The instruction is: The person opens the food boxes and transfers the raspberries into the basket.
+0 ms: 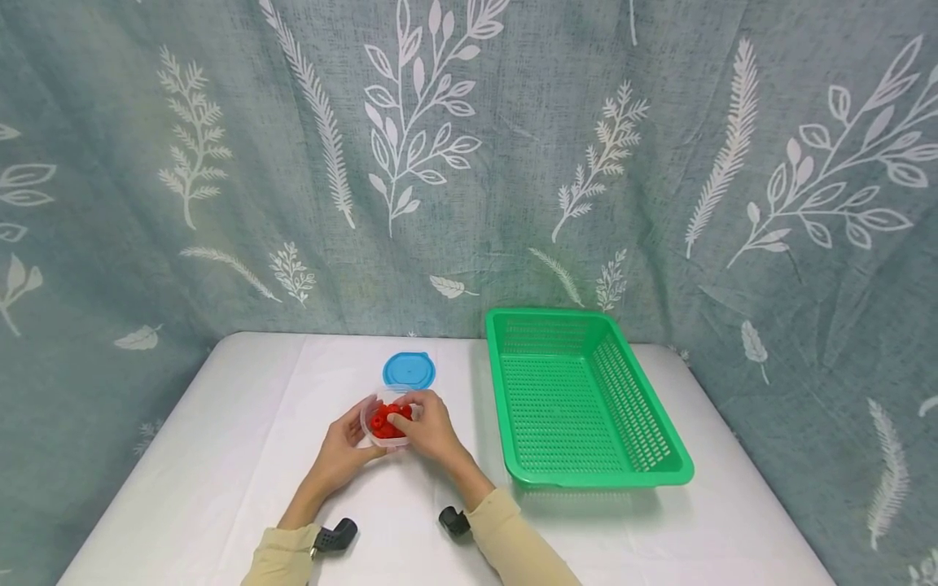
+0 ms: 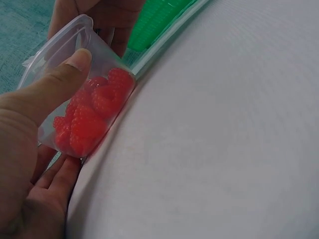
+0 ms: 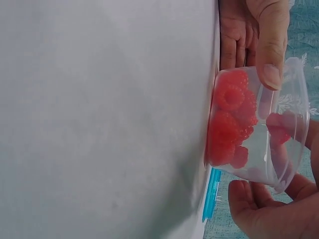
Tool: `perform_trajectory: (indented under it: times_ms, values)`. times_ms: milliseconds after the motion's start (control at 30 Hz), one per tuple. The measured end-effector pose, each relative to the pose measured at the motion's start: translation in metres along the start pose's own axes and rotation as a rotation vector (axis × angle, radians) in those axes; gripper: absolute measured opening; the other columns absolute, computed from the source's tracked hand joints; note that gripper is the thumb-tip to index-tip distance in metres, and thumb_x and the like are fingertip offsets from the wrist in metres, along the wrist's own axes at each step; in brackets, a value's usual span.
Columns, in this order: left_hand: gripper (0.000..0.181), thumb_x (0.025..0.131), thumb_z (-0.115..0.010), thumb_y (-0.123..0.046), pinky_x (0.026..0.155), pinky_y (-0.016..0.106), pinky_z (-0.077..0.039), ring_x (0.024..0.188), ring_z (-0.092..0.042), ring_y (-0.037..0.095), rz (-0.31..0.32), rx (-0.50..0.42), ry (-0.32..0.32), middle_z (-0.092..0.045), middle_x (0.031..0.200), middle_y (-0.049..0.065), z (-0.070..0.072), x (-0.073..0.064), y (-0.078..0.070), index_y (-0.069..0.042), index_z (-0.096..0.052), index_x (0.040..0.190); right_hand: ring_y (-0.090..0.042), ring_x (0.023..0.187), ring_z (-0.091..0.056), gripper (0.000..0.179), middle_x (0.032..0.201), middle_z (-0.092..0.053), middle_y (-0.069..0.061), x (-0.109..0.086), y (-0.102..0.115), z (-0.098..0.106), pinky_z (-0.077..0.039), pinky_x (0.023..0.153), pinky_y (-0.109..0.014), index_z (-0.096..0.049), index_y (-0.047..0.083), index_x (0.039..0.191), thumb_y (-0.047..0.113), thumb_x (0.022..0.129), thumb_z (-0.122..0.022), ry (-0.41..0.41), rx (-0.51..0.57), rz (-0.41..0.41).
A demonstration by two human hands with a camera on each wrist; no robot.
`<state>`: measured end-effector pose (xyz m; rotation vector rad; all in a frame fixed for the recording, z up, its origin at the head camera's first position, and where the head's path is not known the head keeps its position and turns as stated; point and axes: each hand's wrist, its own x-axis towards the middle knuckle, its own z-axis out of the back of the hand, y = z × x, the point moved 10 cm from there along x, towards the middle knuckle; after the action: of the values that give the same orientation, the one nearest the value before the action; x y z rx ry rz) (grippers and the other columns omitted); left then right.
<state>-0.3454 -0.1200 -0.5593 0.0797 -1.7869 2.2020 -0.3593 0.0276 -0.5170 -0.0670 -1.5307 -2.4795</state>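
A clear plastic tub (image 1: pixel 366 426) with red raspberries (image 1: pixel 382 424) in its bottom stands on the white table. My left hand (image 1: pixel 342 452) holds the tub from the left; its thumb (image 2: pixel 55 89) presses on the side wall in the left wrist view. From the right, my right hand (image 1: pixel 432 429) reaches over the rim with thumb and fingers inside. One raspberry (image 3: pixel 277 128) appears pinched in those fingers, above the others, seen through the clear wall in the right wrist view. Just behind the tub lies a round blue lid (image 1: pixel 409 370).
A large green plastic basket (image 1: pixel 506 439) with perforated sides stands on the table (image 1: pixel 220 488) to the right of the hands. A patterned grey-green cloth (image 1: pixel 454 277) hangs behind the table. Each wrist carries a black camera (image 1: pixel 336 535).
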Motion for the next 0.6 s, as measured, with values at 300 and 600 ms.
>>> perform_trajectory:
  times_ms: [300,600]
  values:
    - [0.089,0.08,-0.087,-0.01,0.116,0.043,-0.036,0.146,-0.042,0.036,0.005,0.021,0.0,-0.046,0.156,0.016,0.001,0.0,0.002,-0.003,-0.039,0.155,-0.033,0.127,-0.049,0.013,0.129,-0.061,-0.014,-0.006,0.008,0.006,-0.053,0.104,-0.052,-0.074,0.008,0.103,0.014,0.092,-0.075,-0.046,-0.068,0.005]
    - [0.091,0.078,-0.089,-0.015,0.116,0.039,-0.036,0.146,-0.043,0.033,0.027,0.011,-0.001,-0.048,0.155,0.014,0.0,0.002,0.005,-0.005,-0.041,0.155,-0.036,0.132,-0.045,0.015,0.137,-0.056,-0.021,-0.011,0.013,0.013,-0.05,0.106,-0.056,-0.074,0.004,0.102,0.012,0.09,-0.075,-0.105,-0.095,0.006]
